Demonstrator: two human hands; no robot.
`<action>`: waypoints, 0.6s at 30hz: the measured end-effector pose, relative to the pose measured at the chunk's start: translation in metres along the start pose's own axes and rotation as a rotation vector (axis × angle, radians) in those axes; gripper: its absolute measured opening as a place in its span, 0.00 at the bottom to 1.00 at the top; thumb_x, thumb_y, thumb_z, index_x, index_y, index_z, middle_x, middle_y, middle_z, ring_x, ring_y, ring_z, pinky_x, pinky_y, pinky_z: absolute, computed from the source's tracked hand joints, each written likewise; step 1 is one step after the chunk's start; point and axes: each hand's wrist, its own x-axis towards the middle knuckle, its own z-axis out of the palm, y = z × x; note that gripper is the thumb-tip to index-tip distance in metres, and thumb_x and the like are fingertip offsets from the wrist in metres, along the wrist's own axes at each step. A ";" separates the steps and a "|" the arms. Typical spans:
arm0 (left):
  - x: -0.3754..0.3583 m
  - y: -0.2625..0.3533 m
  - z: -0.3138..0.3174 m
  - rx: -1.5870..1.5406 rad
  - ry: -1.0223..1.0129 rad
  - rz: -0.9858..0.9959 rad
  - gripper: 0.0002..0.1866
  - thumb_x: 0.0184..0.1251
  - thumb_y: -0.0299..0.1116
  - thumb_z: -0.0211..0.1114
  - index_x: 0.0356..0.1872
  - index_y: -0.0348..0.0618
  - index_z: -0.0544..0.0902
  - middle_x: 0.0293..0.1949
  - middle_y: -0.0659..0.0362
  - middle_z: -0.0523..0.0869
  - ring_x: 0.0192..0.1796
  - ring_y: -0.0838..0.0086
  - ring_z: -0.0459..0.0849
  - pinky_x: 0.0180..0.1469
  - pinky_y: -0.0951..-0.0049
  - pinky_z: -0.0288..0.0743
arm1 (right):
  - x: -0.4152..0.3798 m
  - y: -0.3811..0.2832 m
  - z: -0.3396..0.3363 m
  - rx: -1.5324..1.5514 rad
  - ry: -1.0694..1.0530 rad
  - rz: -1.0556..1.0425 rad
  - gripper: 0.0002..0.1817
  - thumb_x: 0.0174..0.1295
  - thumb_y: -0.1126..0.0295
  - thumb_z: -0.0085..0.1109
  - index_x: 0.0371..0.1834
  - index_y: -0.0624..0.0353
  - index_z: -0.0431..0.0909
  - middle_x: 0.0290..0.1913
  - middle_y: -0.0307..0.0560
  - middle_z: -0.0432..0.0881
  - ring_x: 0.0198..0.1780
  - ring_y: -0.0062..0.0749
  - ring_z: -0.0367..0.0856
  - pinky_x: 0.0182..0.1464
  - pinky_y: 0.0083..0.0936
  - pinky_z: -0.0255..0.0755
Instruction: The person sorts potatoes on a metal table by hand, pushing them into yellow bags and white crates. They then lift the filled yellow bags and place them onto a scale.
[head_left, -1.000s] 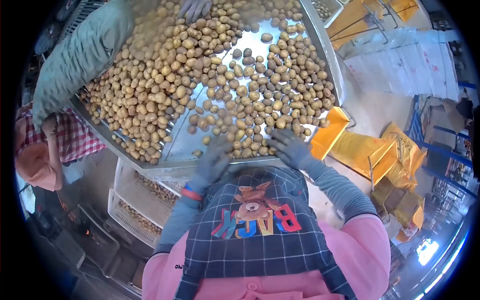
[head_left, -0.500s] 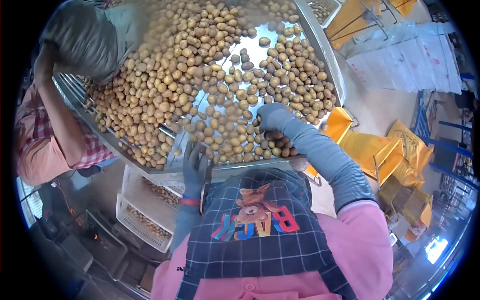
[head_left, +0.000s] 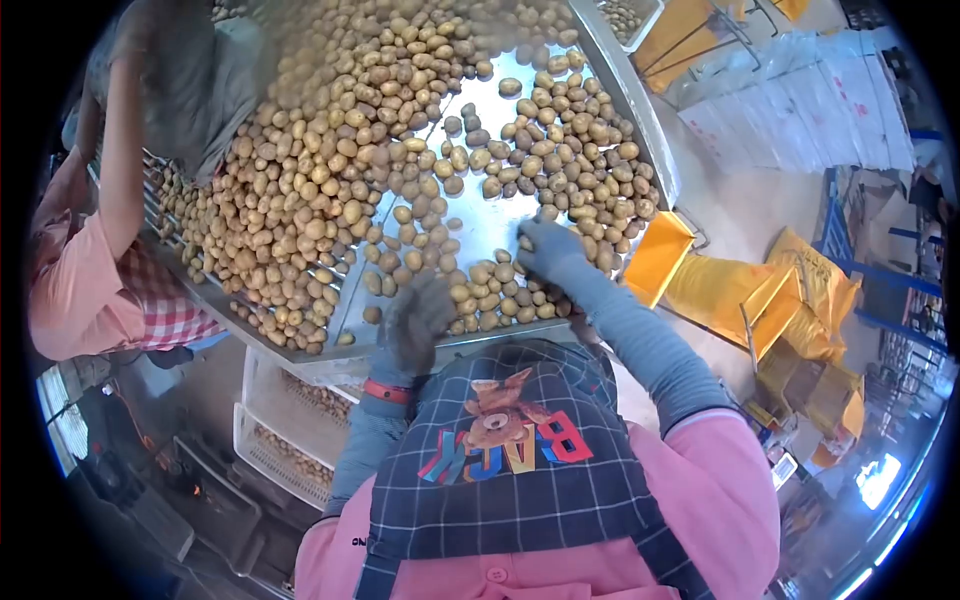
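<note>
Many small potatoes (head_left: 320,170) lie on a metal sorting table (head_left: 490,225), heaped at the left and looser at the right. My left hand (head_left: 415,318), in a grey glove, is at the near edge beside the loose potatoes. Its fingers look spread but are blurred. My right hand (head_left: 550,250), also gloved, is bent down among potatoes right of the middle. Its fingers are curled, and whatever lies under them is hidden. Between my hands sits a cluster of potatoes (head_left: 490,298) along the near rim.
Another person's arm (head_left: 120,170) handles a grey-green sack (head_left: 215,90) at the upper left. White crates (head_left: 285,455) with potatoes stand below the table's left side. Yellow bags (head_left: 720,295) on metal frames and a stack of white sheets (head_left: 800,105) are on the right.
My left hand has moved up and right, nearer the potatoes. Potatoes beside my right hand have shifted towards the near rim, baring more metal. The other person's arm and sack have moved.
</note>
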 end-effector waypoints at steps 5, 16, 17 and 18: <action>0.016 -0.031 0.016 -0.553 -0.211 -0.419 0.33 0.76 0.56 0.53 0.71 0.43 0.68 0.69 0.48 0.72 0.68 0.60 0.74 0.71 0.50 0.67 | -0.055 -0.058 -0.002 0.575 0.191 -0.165 0.28 0.61 0.59 0.64 0.65 0.54 0.74 0.63 0.55 0.77 0.62 0.49 0.78 0.63 0.37 0.72; -0.029 0.048 -0.091 0.718 0.330 0.102 0.20 0.74 0.42 0.60 0.59 0.43 0.78 0.46 0.56 0.85 0.46 0.67 0.85 0.46 0.65 0.82 | -0.111 0.106 -0.028 -0.008 -0.100 -0.094 0.24 0.65 0.53 0.57 0.65 0.43 0.77 0.63 0.49 0.78 0.66 0.43 0.75 0.70 0.44 0.64; -0.021 0.031 -0.130 1.085 0.370 0.039 0.22 0.72 0.48 0.60 0.59 0.47 0.78 0.41 0.55 0.86 0.44 0.62 0.87 0.48 0.59 0.82 | -0.103 0.104 -0.061 0.285 -0.254 0.148 0.23 0.65 0.52 0.57 0.62 0.42 0.79 0.58 0.51 0.82 0.61 0.44 0.80 0.66 0.40 0.70; -0.019 0.016 -0.121 1.429 0.323 -0.061 0.23 0.70 0.49 0.62 0.60 0.48 0.78 0.42 0.53 0.86 0.45 0.61 0.86 0.50 0.58 0.81 | -0.090 0.108 -0.082 0.194 -0.183 0.165 0.22 0.65 0.52 0.57 0.61 0.41 0.80 0.54 0.52 0.84 0.57 0.45 0.82 0.61 0.38 0.73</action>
